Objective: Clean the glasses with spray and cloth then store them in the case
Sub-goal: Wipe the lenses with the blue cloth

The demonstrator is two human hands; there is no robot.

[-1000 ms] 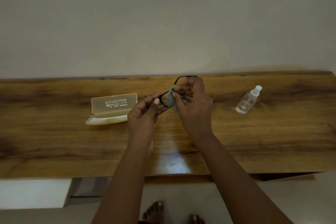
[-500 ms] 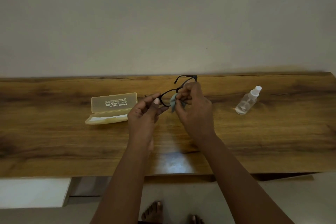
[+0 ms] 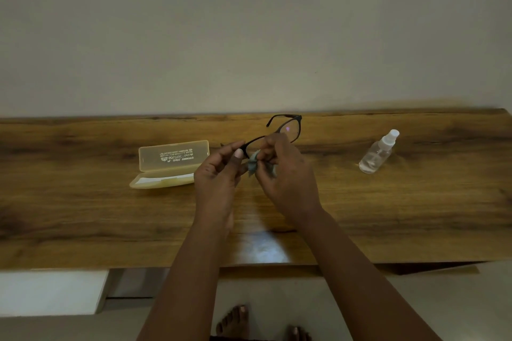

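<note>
The glasses [image 3: 279, 133] are held in the air above the middle of the wooden table [image 3: 83, 210], between both hands. The left hand [image 3: 219, 174] pinches the frame at its near left end, with the thumb on top. The right hand [image 3: 285, 174] has its fingers curled around a small grey-blue cloth [image 3: 253, 165] and presses it on the near lens. Most of the cloth is hidden inside this hand, and the near lens is partly covered too, so I cannot tell how much of it the cloth touches. The far lens is free and shows a small purple reflection. One temple arm stands up behind it; the other seems hidden by the hands.

The case [image 3: 169, 166] lies open on the table, left of the hands, with its lid upright. The print on the lid is too small to read. The spray bottle [image 3: 378, 152] stands well apart on the right, looking tilted. At the bottom edge, bare toes are cut off by the frame.
</note>
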